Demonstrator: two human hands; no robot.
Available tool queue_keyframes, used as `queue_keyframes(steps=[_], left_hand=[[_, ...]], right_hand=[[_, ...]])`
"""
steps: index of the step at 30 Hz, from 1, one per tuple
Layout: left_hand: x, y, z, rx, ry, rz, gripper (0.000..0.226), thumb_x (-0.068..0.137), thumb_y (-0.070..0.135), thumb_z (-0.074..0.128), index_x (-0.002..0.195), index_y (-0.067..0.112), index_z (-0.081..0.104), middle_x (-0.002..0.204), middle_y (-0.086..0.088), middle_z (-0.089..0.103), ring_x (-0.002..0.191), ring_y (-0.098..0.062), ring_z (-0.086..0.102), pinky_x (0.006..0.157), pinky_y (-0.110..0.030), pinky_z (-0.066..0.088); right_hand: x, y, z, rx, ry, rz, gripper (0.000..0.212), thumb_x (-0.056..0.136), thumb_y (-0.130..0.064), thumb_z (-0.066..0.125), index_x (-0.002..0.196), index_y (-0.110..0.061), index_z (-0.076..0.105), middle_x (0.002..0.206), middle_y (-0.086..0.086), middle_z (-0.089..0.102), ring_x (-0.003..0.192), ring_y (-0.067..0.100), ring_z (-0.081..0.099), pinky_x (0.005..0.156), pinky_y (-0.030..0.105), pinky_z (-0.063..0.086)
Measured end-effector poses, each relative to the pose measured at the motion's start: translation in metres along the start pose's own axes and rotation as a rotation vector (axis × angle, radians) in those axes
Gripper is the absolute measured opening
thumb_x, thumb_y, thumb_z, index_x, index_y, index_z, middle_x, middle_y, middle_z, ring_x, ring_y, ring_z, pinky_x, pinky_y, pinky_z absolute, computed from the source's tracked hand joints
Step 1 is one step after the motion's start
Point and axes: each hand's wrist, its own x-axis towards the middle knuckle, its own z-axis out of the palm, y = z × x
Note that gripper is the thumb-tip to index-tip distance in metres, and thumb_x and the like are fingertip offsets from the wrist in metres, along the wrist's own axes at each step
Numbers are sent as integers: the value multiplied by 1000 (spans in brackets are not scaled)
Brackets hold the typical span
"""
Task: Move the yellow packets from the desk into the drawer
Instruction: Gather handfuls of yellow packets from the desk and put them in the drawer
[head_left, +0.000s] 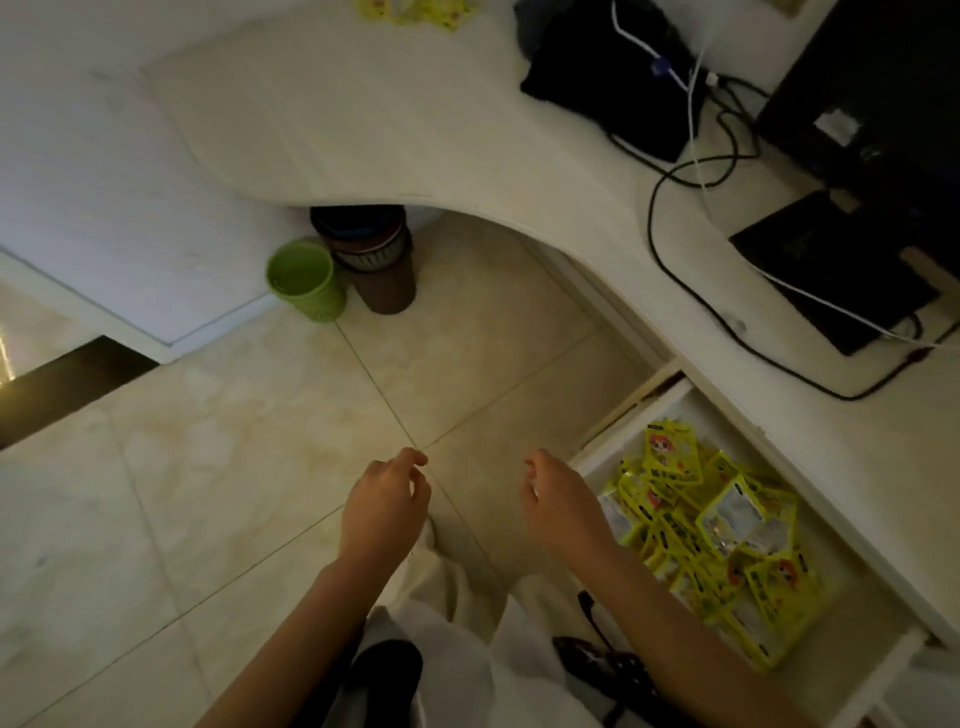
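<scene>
Both our hands are empty right now, hanging over the tiled floor: left hand (385, 503) loosely curled, right hand (562, 506) the same, just beside the open drawer (631, 405). A heap of yellow packets (719, 525) sits in that drawer, and a few more packets (415, 9) lie at the table (395, 119) far edge, looks like maybe two or three
</scene>
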Motion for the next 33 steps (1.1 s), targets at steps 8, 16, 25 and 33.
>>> queue_keyframes(steps=[8, 16, 25, 33], left_hand=[[99, -65, -67, 61, 67, 65, 26, 95, 21, 48, 117, 21, 60, 103, 2, 69, 98, -16, 59, 80, -31, 49], [199, -95, -114, 130, 56, 120, 30, 92, 30, 50, 121, 25, 56, 104, 9, 69, 102, -15, 57, 81, -29, 47], [335, -66, -146, 148, 114, 157, 29, 90, 28, 53, 118, 22, 59, 103, 4, 69, 99, -19, 59, 78, -32, 49], [439, -23, -167, 121, 127, 150, 30, 91, 28, 53, 120, 20, 57, 110, 4, 66, 103, -17, 57, 81, -31, 48]], right_hand=[[91, -102, -2, -16, 43, -44, 37, 99, -24, 36, 132, -13, 46, 128, 5, 57, 110, 19, 56, 88, 30, 46], [187, -174, -26, -47, 62, -95, 39, 99, -26, 38, 136, -14, 43, 126, 5, 58, 110, 20, 56, 86, 29, 44], [312, -203, -90, -90, 89, -97, 42, 98, -27, 40, 137, -14, 42, 132, 9, 55, 117, 25, 54, 95, 35, 44], [420, -226, -159, -169, 83, -184, 39, 98, -27, 39, 135, -14, 41, 127, 8, 55, 112, 24, 55, 89, 36, 48]])
